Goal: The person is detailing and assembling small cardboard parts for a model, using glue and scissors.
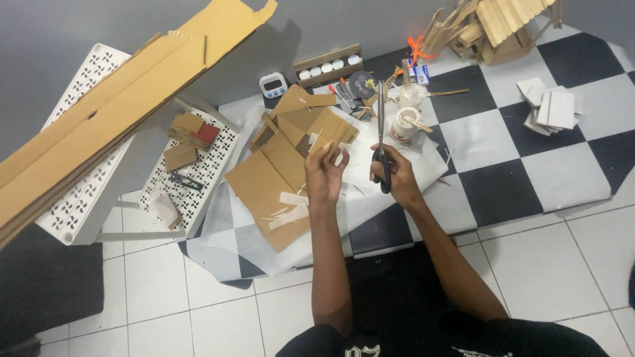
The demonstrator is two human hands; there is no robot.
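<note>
My left hand (324, 173) holds a small piece of brown cardboard (323, 149) by its lower edge, above a pile of cardboard scraps (274, 178) on the floor. My right hand (391, 175) grips the black handles of a pair of scissors (381, 129), whose blades point away from me and look closed. The scissors stand a little to the right of the held piece, not touching it. Thin pale offcut strips (291, 210) lie on the large cardboard sheet near my left wrist.
A white sheet (370, 198) covers part of the black-and-white checkered mat (509, 192). A glue pot (405, 124), timer (272, 84), tools and a stick-built house model (493, 26) sit at the back. White perforated shelves (86, 192) and long cardboard (112, 99) stand left. Grey card squares (552, 107) lie right.
</note>
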